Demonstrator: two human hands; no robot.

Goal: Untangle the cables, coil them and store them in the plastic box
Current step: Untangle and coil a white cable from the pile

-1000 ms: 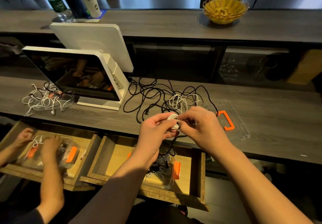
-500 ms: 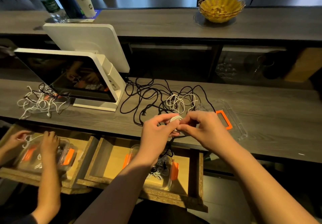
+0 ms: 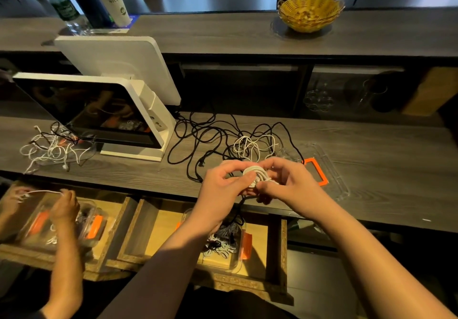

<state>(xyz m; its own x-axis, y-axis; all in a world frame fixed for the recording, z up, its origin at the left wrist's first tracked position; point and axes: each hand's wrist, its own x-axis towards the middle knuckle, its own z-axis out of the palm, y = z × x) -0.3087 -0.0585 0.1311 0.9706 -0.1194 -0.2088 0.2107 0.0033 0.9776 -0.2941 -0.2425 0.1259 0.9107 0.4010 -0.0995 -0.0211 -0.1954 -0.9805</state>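
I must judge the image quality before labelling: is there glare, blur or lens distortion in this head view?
Head view: the counter edge bows, showing wide-angle distortion; the dark monitor screen mirrors hands and cables; bright windows behind the yellow basket leave the shelves below dim; the white coil between left hand and right hand looks slightly soft.

Small white cable coil (image 3: 256, 174) held mid-air; black-white cable tangle (image 3: 223, 140) on table behind; clear plastic box (image 3: 238, 256) in near drawer.
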